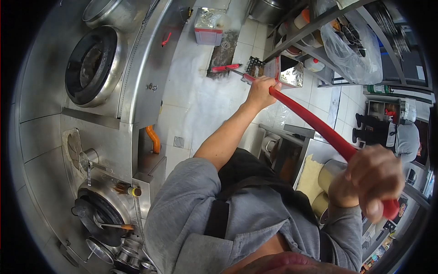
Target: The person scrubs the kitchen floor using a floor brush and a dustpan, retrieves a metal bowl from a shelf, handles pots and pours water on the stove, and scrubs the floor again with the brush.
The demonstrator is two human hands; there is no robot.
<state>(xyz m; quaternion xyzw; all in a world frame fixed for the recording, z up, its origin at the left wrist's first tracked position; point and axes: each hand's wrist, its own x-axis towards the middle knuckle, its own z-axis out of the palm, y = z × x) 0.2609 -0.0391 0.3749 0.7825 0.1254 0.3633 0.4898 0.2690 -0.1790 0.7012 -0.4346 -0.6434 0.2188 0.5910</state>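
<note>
Long str. red pole (315, 121) w/ grey neck (236, 71) & red head (223, 68).

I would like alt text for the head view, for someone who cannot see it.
A person grips a red pole with left hand and right hand, the pole's head at a dark strip of tiled kitchen floor beside white foam. A steel stove stands at left, a loaded rack at upper right.

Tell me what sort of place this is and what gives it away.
Most likely a commercial kitchen: a black-ringed wok burner set in a long steel counter, and metal containers clustered at lower left.
</note>
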